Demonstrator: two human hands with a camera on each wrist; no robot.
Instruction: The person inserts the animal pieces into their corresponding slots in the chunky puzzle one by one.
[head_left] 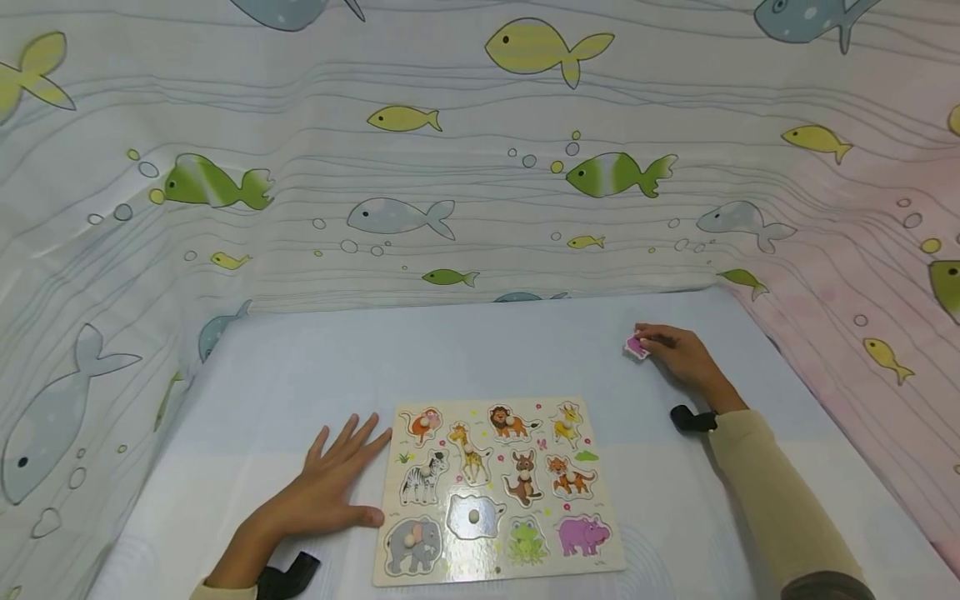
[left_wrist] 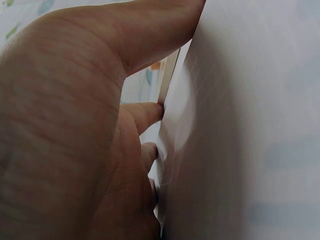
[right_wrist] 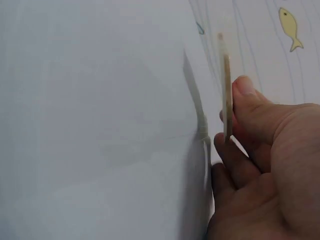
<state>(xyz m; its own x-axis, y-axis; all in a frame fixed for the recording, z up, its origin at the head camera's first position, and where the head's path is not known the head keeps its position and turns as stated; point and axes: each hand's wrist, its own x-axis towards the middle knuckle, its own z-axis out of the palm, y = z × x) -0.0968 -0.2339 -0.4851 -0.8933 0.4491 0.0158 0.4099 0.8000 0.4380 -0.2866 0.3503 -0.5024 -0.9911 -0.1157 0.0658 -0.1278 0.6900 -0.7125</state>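
My right hand (head_left: 682, 357) pinches a small flat puzzle piece (head_left: 637, 346), pink with a pale border, close over the far right part of the table. In the right wrist view the piece (right_wrist: 227, 97) is seen edge-on between thumb and fingers. A wooden peg puzzle board (head_left: 498, 408) with animal pictures lies near the front. My left hand (head_left: 318, 492) rests on the table at its left side, fingers spread, with thumb and a fingertip right at the board's edge. In the left wrist view, the hand (left_wrist: 100, 100) has its fingertips down on the tabletop.
Several animal pieces sit in the board, among them an elephant (head_left: 414, 546), a zebra (head_left: 424, 477) and a hippo (head_left: 583, 535). Glare whitens one animal shape (head_left: 472, 533) near the elephant. A fish-patterned curtain (head_left: 480, 183) surrounds the white table (head_left: 315, 358).
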